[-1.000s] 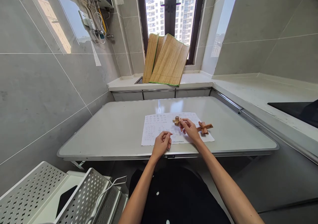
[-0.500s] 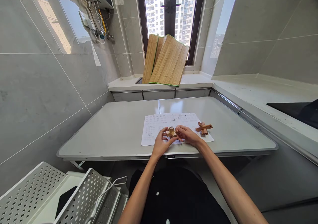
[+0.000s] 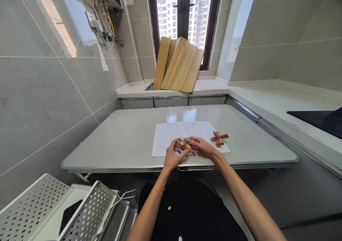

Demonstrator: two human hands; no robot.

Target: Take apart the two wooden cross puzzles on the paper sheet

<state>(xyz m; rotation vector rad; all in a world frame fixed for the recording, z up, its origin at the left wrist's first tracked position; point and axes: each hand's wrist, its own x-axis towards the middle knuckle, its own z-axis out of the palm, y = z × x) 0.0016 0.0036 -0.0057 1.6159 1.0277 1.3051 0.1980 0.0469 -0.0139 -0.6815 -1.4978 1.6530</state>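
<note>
Small cross-shaped wooden puzzle (image 3: 184,143), pinched between both hands above the sheet

A pale grey folding table (image 3: 128,141) with a metal rim fills the middle of the view, and a white printed paper sheet (image 3: 167,136) lies flat on it near the front edge. On the white windowsill counter (image 3: 211,85) behind the table, folded tan bamboo mats with green edging (image 3: 179,64) lean upright against a dark-framed window (image 3: 184,9), through which tall apartment blocks show. A white wall-mounted heater with hoses and cables (image 3: 103,5) hangs on the grey tiled wall at upper left. A black cooktop (image 3: 317,119) is set into the counter at right. White perforated metal shelves (image 3: 53,209) stand at lower left.
</note>
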